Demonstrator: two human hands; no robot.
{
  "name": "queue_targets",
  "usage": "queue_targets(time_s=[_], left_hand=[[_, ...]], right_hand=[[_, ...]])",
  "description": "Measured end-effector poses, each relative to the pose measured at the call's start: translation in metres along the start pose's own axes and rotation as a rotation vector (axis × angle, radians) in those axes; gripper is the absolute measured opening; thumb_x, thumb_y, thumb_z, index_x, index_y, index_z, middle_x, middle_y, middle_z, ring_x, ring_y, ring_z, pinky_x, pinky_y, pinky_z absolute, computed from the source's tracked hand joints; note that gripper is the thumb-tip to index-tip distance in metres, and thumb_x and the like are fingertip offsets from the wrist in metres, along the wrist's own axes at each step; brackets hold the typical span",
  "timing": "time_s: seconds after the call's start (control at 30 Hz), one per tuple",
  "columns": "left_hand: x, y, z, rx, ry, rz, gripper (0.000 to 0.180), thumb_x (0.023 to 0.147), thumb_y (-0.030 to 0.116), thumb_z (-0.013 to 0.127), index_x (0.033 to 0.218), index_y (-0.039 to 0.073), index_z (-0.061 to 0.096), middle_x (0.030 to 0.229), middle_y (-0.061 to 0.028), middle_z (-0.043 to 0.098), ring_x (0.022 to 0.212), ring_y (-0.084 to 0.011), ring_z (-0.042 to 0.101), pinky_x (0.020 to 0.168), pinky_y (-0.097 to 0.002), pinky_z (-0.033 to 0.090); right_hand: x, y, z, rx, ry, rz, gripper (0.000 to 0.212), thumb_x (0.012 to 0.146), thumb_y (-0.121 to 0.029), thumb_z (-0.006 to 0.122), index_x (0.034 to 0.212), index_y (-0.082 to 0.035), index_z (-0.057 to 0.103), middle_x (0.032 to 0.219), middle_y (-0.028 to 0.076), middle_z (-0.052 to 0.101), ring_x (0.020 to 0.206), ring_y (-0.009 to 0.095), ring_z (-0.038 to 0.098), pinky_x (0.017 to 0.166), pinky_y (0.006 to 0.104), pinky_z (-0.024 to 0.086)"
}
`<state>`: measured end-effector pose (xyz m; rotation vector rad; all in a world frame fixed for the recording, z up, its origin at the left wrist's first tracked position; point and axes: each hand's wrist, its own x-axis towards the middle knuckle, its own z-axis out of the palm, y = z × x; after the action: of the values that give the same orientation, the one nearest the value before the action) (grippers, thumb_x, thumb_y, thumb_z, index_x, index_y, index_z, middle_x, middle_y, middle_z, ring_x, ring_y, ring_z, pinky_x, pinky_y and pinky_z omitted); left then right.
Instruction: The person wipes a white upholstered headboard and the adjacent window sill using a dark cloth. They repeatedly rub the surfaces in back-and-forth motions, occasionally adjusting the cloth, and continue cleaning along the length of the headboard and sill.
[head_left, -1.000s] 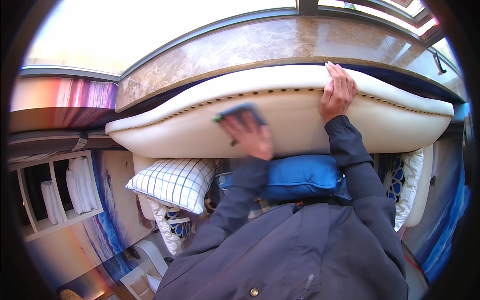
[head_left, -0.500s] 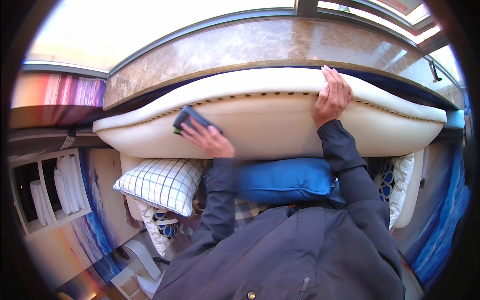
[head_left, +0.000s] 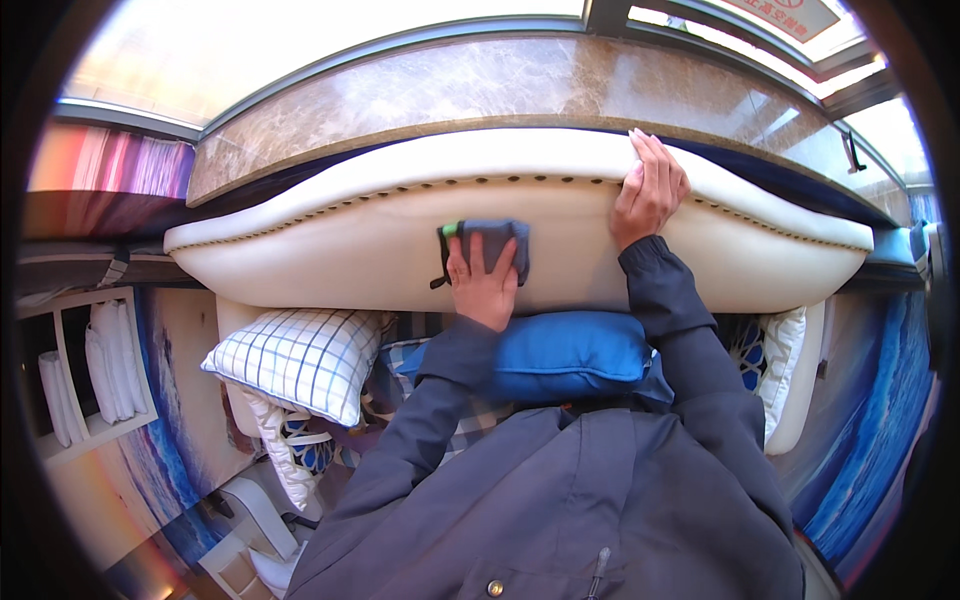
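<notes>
Under the spread fingers of my left hand [head_left: 484, 290] lies a dark grey-blue folded cloth [head_left: 520, 246] with a green tag. The hand presses it against the front of a cream padded sofa back [head_left: 370, 250], left of the middle and below a curved row of dark studs. Further right, my right hand [head_left: 650, 192] curls over the upper rim of the sofa back, its fingertips at the top edge. It holds no loose object. Below the hands, a blue cushion [head_left: 575, 352] leans on the sofa, partly hidden by my left sleeve.
A white checked cushion [head_left: 298, 362] sits at the left end. Behind the sofa back runs a brown marble window sill [head_left: 460, 90] beneath a bright window. White rolled towels [head_left: 110, 360] stand in a wall niche at far left. Patterned cushions lie at both sofa ends.
My left hand has slid right along the sofa back with the cloth, which now lies flatter under the fingers. The right hand keeps its hold on the rim. The whole view has shifted slightly.
</notes>
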<state>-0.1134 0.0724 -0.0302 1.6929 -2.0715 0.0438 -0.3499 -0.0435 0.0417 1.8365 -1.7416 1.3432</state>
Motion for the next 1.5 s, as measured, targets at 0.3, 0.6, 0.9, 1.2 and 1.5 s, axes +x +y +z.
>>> queue_targets(time_s=[0.3,0.6,0.9,1.2,1.5], left_hand=[[-0.014,0.035,0.040,0.068,-0.036,0.517,0.049,0.093,0.034,0.063,0.141,0.037,0.060,0.159,-0.0123,0.040,0.151,-0.0418,0.026,0.119,-0.0553,0.024],[-0.012,-0.057,-0.003,-0.078,0.350,-0.236,0.064,0.105,0.033,0.039,0.164,0.018,0.021,0.170,-0.0235,0.004,0.153,-0.0539,0.004,0.121,-0.0669,0.010],[-0.012,0.050,0.011,-0.098,-0.203,0.295,0.054,0.095,0.030,0.062,0.148,0.030,0.055,0.162,-0.0158,0.035,0.153,-0.0433,0.022,0.122,-0.0547,0.022],[0.048,0.044,-0.017,-0.011,0.005,0.078,0.057,0.097,0.031,0.060,0.153,0.026,0.049,0.166,-0.0217,0.024,0.150,-0.0541,0.017,0.118,-0.0631,0.021],[0.062,0.062,-0.033,-0.026,-0.165,0.400,0.053,0.093,0.025,0.064,0.146,0.025,0.056,0.160,-0.0103,0.039,0.149,-0.0373,0.030,0.119,-0.0495,0.024]], right_hand=[[0.000,0.001,0.000,-0.029,0.003,-0.010,0.038,0.096,-0.012,0.045,0.125,-0.009,0.068,0.130,0.004,0.069,0.125,0.023,0.060,0.108,0.0374,0.035],[-0.001,0.000,0.002,-0.030,0.022,-0.011,0.036,0.098,-0.014,0.045,0.124,-0.009,0.069,0.128,0.006,0.069,0.125,0.025,0.060,0.108,0.0379,0.035],[-0.001,0.002,0.000,-0.026,0.001,-0.033,0.036,0.098,-0.014,0.045,0.126,-0.010,0.068,0.129,0.005,0.069,0.126,0.024,0.060,0.109,0.0378,0.035],[-0.001,-0.001,0.000,-0.002,0.015,0.013,0.036,0.096,-0.012,0.047,0.125,-0.009,0.068,0.129,0.005,0.068,0.126,0.023,0.059,0.110,0.0381,0.034],[0.001,-0.001,-0.004,0.007,0.004,0.008,0.036,0.092,-0.011,0.051,0.123,-0.009,0.068,0.128,0.005,0.069,0.125,0.024,0.059,0.109,0.0397,0.034]])
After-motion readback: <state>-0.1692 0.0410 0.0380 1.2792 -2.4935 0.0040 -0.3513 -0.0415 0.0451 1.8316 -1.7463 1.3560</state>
